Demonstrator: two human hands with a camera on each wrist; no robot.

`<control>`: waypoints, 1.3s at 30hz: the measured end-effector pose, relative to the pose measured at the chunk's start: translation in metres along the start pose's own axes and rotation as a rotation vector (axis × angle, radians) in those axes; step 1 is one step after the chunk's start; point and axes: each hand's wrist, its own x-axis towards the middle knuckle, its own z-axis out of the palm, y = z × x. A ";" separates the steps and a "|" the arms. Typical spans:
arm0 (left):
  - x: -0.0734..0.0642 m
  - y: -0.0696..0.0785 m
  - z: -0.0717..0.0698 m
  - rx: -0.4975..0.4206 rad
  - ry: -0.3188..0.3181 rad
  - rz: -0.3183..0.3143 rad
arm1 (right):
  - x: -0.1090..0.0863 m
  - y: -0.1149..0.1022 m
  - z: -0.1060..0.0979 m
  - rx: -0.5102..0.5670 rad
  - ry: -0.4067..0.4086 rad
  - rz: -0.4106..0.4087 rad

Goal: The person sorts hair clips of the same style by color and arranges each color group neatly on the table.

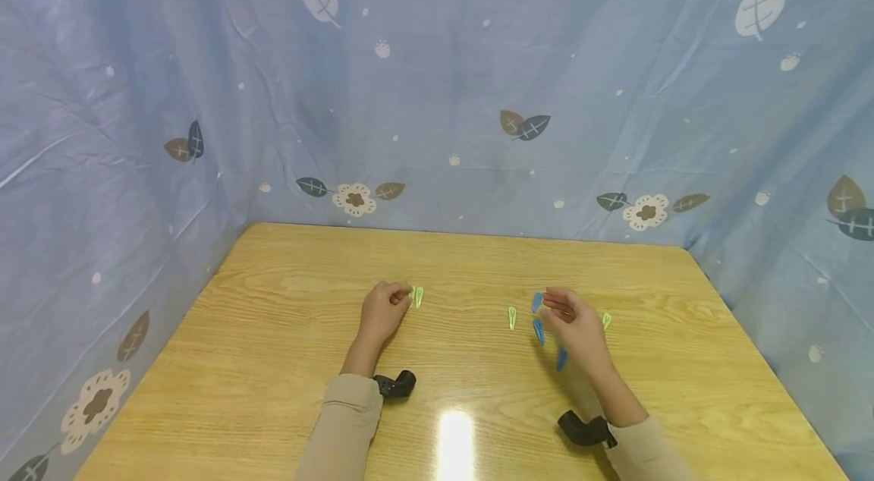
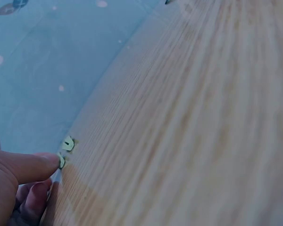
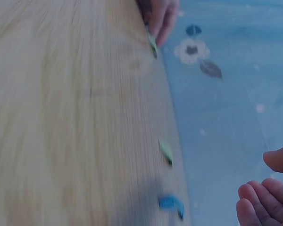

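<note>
My left hand (image 1: 382,312) pinches a yellow-green snap hair clip (image 2: 62,161) between thumb and finger, at table level. Right beside it lies a second yellow-green hair clip (image 1: 419,297). Over on the right, my right hand (image 1: 577,329) hovers above the table with fingers loosely bent and nothing visible between them. Around and below it are blue hair clips: one (image 1: 537,302) near the fingertips, one (image 1: 539,331) just left of the hand, and one (image 1: 561,358) partly hidden under it. Another yellow-green clip (image 1: 512,318) lies left of these, and one more (image 1: 606,321) right of the hand.
The wooden table (image 1: 273,359) ends at the back against a blue leaf-print curtain (image 1: 437,86), which also hangs along both sides. Black wrist-worn devices (image 1: 583,429) sit at both cuffs. A bright light reflection shows on the table's front.
</note>
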 end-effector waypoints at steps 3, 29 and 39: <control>0.000 0.000 0.001 -0.009 -0.007 0.001 | -0.005 0.008 -0.015 -0.022 0.046 -0.006; -0.001 0.001 0.000 -0.032 -0.008 -0.016 | -0.019 0.068 -0.066 -0.143 0.396 0.177; 0.000 0.000 -0.001 -0.024 -0.013 -0.017 | -0.017 0.075 -0.067 -0.204 0.317 0.296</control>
